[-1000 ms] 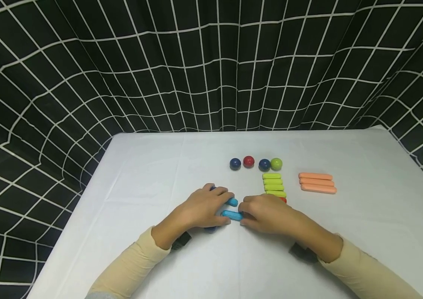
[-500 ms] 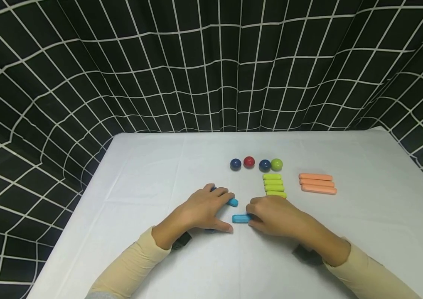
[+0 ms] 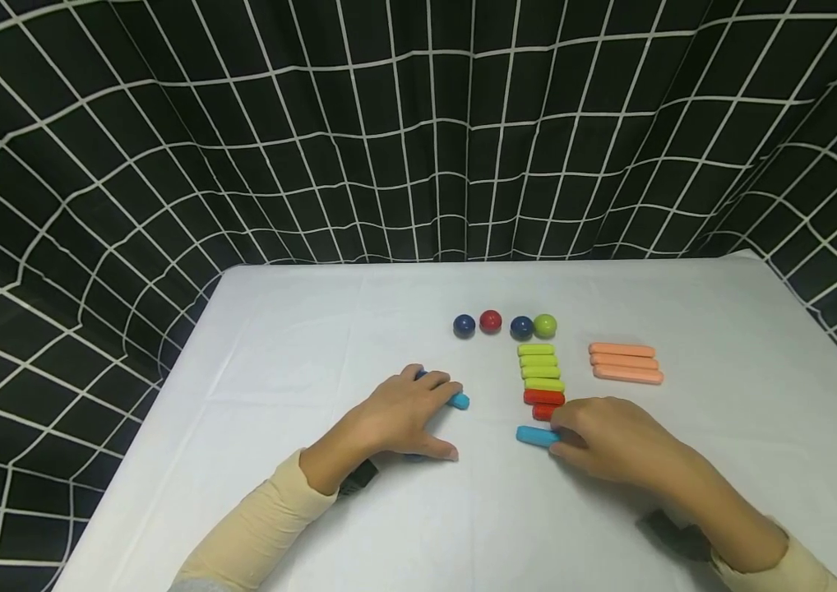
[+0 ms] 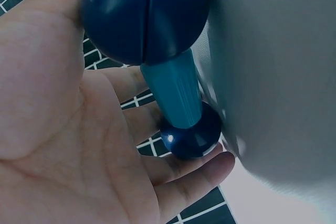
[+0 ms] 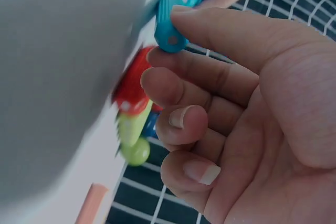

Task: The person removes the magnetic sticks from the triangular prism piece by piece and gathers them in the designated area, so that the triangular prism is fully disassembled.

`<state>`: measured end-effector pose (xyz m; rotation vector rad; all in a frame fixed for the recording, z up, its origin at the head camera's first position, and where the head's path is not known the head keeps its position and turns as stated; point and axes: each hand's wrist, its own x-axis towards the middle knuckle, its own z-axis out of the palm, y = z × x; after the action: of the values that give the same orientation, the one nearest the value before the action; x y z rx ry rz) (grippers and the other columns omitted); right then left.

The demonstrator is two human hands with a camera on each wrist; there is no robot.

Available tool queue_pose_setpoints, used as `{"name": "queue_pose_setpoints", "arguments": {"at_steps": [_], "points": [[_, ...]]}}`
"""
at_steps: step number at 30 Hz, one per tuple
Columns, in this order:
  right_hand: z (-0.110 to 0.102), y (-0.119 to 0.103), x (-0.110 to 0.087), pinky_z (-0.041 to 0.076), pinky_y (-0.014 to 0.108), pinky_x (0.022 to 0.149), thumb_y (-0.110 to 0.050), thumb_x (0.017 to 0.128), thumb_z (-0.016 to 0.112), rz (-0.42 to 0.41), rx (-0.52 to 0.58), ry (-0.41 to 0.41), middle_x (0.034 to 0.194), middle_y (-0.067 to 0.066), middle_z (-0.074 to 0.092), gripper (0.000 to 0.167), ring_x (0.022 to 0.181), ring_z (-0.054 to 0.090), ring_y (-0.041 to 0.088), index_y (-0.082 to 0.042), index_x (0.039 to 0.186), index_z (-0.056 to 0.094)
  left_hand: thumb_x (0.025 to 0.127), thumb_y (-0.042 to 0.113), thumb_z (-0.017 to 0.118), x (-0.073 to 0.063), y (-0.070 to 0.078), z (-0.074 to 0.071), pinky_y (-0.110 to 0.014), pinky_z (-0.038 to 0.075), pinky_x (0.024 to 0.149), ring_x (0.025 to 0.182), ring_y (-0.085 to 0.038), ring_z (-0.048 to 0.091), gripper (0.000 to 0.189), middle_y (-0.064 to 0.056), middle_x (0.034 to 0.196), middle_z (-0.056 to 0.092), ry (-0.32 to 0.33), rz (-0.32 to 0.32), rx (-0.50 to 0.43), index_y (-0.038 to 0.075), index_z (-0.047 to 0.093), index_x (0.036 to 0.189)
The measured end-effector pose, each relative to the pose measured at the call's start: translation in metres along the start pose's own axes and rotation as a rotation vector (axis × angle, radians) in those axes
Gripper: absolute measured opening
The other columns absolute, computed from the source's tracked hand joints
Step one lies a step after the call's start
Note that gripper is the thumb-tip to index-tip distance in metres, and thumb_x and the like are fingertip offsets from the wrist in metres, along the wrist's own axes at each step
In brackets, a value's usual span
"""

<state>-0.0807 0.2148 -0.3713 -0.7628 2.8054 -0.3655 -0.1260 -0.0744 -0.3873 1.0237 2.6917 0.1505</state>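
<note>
My right hand (image 3: 614,440) pinches one end of a blue ribbed rod (image 3: 537,436) between thumb and index finger, just below two short red rods (image 3: 544,397). In the right wrist view, the other fingers of that hand curl inward around nothing. The left hand (image 3: 400,411) lies over another blue rod (image 3: 459,400), with fingers spread and thumb held away. The left wrist view shows a large dark blue ball (image 4: 147,14), a blue rod (image 4: 176,90) and a further dark blue ball (image 4: 191,132) in line beside the palm. Whether these are joined, I cannot tell.
Several yellow-green rods (image 3: 540,372) lie stacked above the red ones. Beyond them sit two dark blue balls (image 3: 464,326), a red ball (image 3: 491,321) and a green ball (image 3: 545,326). Three orange rods (image 3: 625,363) lie to the right on the white table (image 3: 315,321).
My right hand has drawn the blue rod away from the left hand, to the right, uncovering the red rods. The left thumb has come off that rod; otherwise the left hand stays put.
</note>
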Motion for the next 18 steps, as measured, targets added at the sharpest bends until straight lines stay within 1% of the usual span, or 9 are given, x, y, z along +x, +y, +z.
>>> {"name": "queue_pose_setpoints", "arguments": {"at_steps": [2,4,7,10,18], "points": [[0.000,0.006,-0.005,0.044,0.029,0.060,-0.024,0.082,0.083,0.022,0.005,0.006,0.070,-0.014,0.054,0.015,0.062,0.045,0.007,-0.018,0.087,0.071,0.080,0.065,0.074,0.000,0.000,0.000,-0.051,0.039,0.106,0.136,-0.041,0.040,0.088,-0.005,0.149,0.048,-0.001,0.003,0.006,0.018,0.048,0.150],[-0.001,0.011,-0.008,0.045,0.030,0.061,-0.022,0.081,0.083,0.023,-0.003,0.019,0.072,-0.013,0.056,0.015,0.063,0.046,0.008,-0.017,0.088,0.070,0.080,0.065,0.074,0.000,0.000,0.000,-0.050,0.040,0.106,0.136,-0.041,0.040,0.088,-0.005,0.149,0.048,-0.002,0.002,0.013,0.018,0.048,0.150],[-0.001,0.017,-0.009,0.044,0.029,0.059,-0.020,0.081,0.083,0.000,-0.032,0.034,0.072,-0.014,0.055,0.017,0.063,0.044,0.007,-0.015,0.089,0.070,0.081,0.064,0.073,0.000,0.000,0.001,-0.050,0.040,0.105,0.135,-0.040,0.041,0.087,-0.005,0.149,0.048,-0.002,0.004,0.012,0.018,0.048,0.150],[0.000,0.020,-0.009,0.038,0.027,0.055,-0.020,0.081,0.082,-0.011,-0.049,0.037,0.067,-0.014,0.048,0.017,0.060,0.041,0.007,-0.016,0.085,0.066,0.081,0.064,0.073,0.000,0.001,0.001,-0.050,0.041,0.105,0.135,-0.039,0.041,0.086,-0.005,0.149,0.047,-0.004,0.005,0.007,0.018,0.048,0.150],[0.001,0.024,-0.009,0.031,0.027,0.051,-0.021,0.084,0.080,-0.017,-0.058,0.067,0.061,-0.012,0.040,0.026,0.056,0.036,0.006,-0.020,0.073,0.056,0.082,0.063,0.073,-0.001,0.001,-0.001,-0.049,0.041,0.104,0.134,-0.039,0.042,0.085,-0.005,0.149,0.048,-0.007,0.005,0.010,0.018,0.048,0.149]]}}
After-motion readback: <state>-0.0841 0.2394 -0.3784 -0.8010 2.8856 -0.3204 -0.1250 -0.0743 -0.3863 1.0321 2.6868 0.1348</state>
